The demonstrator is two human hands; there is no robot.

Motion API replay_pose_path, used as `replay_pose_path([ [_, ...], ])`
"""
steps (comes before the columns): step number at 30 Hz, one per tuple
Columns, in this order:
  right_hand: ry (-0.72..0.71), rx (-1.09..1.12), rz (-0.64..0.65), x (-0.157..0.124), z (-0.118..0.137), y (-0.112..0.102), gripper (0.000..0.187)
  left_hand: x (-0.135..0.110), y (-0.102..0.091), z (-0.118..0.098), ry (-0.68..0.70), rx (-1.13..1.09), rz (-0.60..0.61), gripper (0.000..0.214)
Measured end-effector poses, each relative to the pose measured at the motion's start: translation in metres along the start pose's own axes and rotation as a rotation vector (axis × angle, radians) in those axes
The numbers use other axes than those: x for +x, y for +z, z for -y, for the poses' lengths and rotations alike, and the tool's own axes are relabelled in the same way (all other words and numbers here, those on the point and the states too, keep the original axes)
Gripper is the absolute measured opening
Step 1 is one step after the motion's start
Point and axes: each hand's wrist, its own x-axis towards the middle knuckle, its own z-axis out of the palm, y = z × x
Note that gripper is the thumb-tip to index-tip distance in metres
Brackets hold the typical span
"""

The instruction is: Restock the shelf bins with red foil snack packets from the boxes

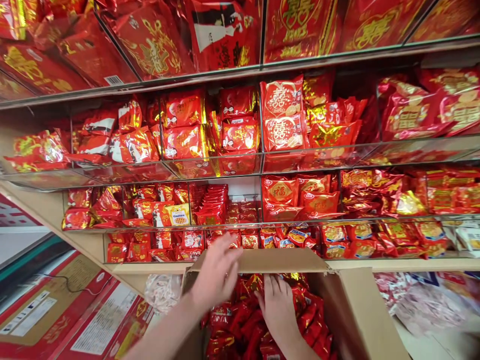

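An open cardboard box (311, 263) full of small red foil snack packets (240, 320) stands below the shelves. Above the box's left rim is my left hand (217, 275), slightly blurred, its fingers loosely bent and apart, with no packet visible in it. My right hand (277, 302) reaches down inside the box and rests on the packets, fingers stretched forward. No packet shows lifted in that hand. Just beyond the box, the lowest shelf row holds red packets (249, 239) and blue-and-red packets (298, 235).
Clear-fronted shelf tiers (217, 167) full of red and gold packets rise ahead. One compartment (243, 187) shows its pale back wall above low packets. Printed cartons (48, 305) lie at left. Crumpled clear plastic (163, 290) is left of the box; plastic-wrapped goods (427, 305) lie right.
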Motion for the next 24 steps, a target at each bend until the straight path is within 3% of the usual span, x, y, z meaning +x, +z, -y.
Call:
replay_pose_path([
  [2, 0.097, -0.042, 0.094, 0.011, 0.005, 0.002, 0.024, -0.036, 0.011, -0.027, -0.005, -0.097, 0.101, 0.045],
  [4, 0.114, 0.014, 0.163, 0.014, 0.009, 0.0, 0.014, -0.074, 0.028, -0.044, -0.099, -0.162, 0.167, 0.046],
  [6, 0.073, 0.158, 0.166, 0.009, 0.009, -0.008, 0.012, -0.107, 0.047, -0.051, -0.221, -0.245, 0.135, 0.05],
  [9, 0.074, 0.474, 0.156, -0.007, 0.008, -0.022, 0.011, -0.131, 0.07, -0.052, -0.611, -0.361, -0.006, 0.056],
  [12, 0.326, 0.921, 0.199, -0.024, 0.011, -0.037, 0.027, -0.12, 0.072, -0.058, -0.981, -0.695, -0.121, 0.056],
  [15, 0.53, 1.258, 0.245, -0.033, 0.018, -0.052, 0.039, -0.09, 0.058, -0.072, -1.156, -1.022, -0.057, 0.034],
  [19, 0.558, 1.247, 0.18, -0.028, 0.022, -0.069, 0.025, -0.061, 0.043, -0.088, -1.149, -0.94, -0.072, 0.026],
  [24, 0.575, 1.16, 0.041, -0.021, 0.019, -0.08, 0.03, -0.055, 0.042, -0.095, -1.096, -0.784, -0.068, 0.031],
])
